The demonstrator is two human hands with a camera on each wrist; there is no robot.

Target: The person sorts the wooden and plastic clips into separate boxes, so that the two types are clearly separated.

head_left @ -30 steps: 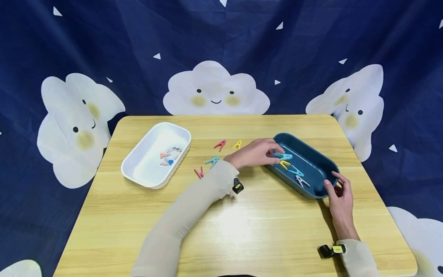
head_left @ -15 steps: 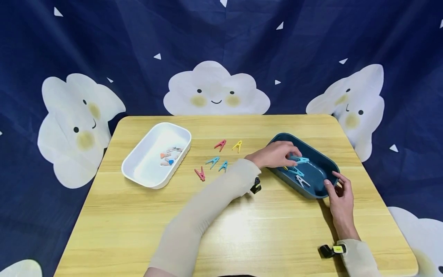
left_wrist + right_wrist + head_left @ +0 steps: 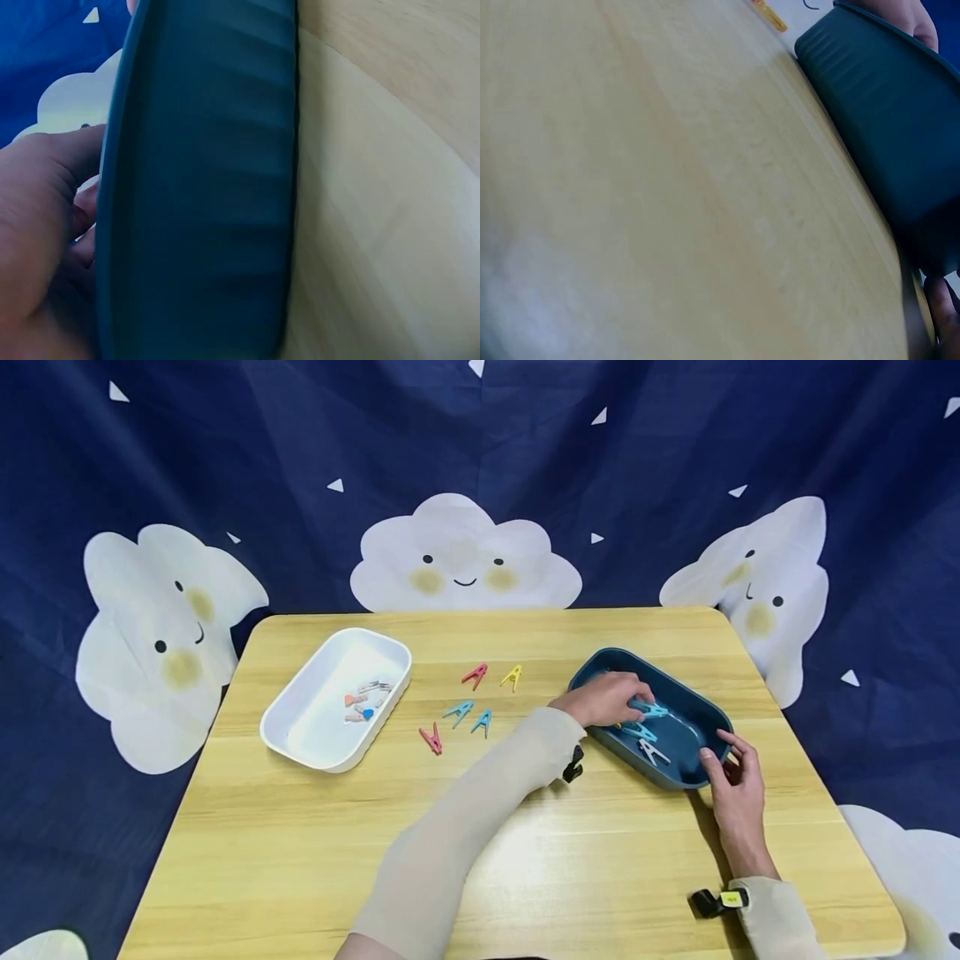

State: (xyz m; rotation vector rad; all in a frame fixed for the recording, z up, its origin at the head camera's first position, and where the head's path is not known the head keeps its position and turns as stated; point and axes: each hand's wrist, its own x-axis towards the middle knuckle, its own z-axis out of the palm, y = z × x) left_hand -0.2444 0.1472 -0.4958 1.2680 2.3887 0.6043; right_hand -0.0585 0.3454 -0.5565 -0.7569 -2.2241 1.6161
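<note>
Spanning the background, a navy curtain (image 3: 300, 435) with smiling clouds hangs behind a wooden table (image 3: 285, 868). A dark tray (image 3: 682, 702) sits toward the table's right, a white tray (image 3: 311, 714) toward its left. The right hand (image 3: 738, 797) curls thumb and fingers over the dark tray's near end; the left hand (image 3: 606, 697) reaches inside, apparently pinching one end of a blue peg (image 3: 656, 711). Whether that peg touches the tray floor, I cannot tell. Just beside it lie another blue peg (image 3: 641, 732) and a grey peg (image 3: 652, 751). Five more pegs (image 3: 431, 739) lie between the trays. Likely risks: releasing at an angle could tangle the peg with its neighbours; the left wrist, close over the rim, could nudge the tray if the right hand's hold slackens.
</note>
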